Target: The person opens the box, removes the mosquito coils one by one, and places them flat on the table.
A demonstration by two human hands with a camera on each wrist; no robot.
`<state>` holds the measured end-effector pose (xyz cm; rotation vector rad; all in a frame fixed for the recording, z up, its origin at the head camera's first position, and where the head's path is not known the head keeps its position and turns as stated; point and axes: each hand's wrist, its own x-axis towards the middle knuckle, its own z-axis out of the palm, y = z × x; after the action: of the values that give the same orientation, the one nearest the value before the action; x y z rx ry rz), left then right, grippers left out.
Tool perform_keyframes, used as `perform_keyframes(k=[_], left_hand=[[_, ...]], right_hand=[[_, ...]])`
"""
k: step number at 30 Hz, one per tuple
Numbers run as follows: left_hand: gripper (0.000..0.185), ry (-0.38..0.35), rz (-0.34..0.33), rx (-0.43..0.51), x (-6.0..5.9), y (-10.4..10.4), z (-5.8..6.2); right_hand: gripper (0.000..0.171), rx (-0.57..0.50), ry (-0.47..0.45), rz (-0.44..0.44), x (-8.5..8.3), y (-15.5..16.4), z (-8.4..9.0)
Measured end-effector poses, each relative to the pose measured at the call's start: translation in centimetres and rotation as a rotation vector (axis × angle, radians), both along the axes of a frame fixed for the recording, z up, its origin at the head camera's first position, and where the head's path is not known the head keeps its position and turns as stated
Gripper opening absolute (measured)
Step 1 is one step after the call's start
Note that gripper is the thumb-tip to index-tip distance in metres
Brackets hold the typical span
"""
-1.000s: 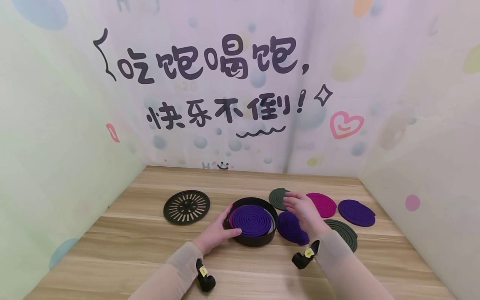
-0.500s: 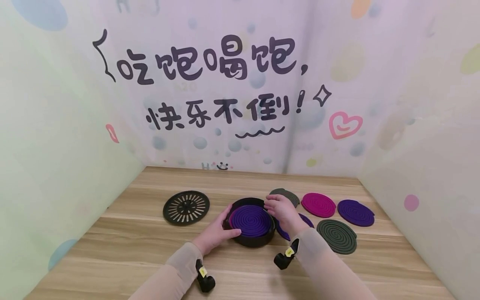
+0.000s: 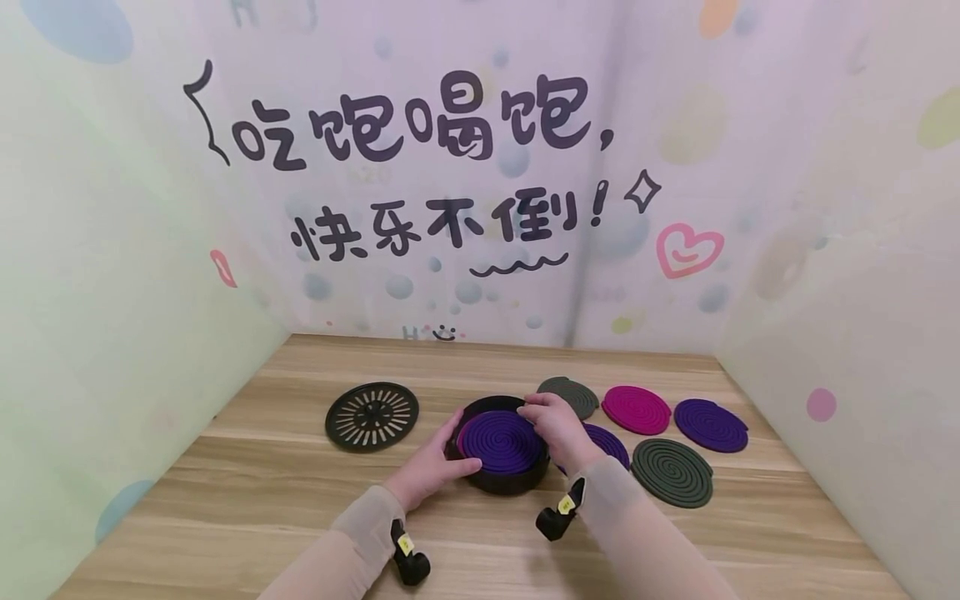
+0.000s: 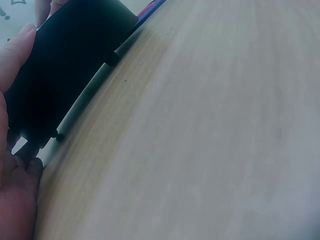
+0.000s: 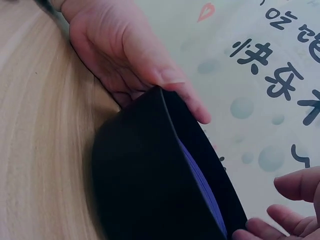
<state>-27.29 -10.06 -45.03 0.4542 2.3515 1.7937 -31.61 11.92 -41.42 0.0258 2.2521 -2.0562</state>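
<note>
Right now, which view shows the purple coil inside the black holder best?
Head view: the purple coil lies face-up, its whole spiral visible inside the black holder. The right wrist view shows only a thin purple edge at the rim; the left wrist view shows just the holder's dark wall.

A coil (image 3: 501,440) lies in the holder (image 3: 501,478), lid (image 3: 372,415) to its left.

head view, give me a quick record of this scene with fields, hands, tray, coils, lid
left hand: grips the left wall of the black round tray
right hand: fingers curled over the tray's right rim
in the tray: purple coil, lying flat
slotted lid: flat on the wooden table, left of the tray, apart from it
loose coils right of the tray: grey-green, magenta, purple, dark green, one purple partly behind the right hand
</note>
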Motion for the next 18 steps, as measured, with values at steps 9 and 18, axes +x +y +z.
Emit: perform_keyframes(k=[9, 18], left_hand=[[0.090, 0.004, -0.004, 0.001, -0.4, 0.0, -0.4], [0.094, 0.021, -0.015, -0.012, -2.4, -0.4, -2.9]], right_hand=[[0.047, 0.066, -0.019, -0.013, 0.1, -0.5, 0.3], [0.044, 0.073, -0.019, -0.025, 0.2, -0.8, 0.2]])
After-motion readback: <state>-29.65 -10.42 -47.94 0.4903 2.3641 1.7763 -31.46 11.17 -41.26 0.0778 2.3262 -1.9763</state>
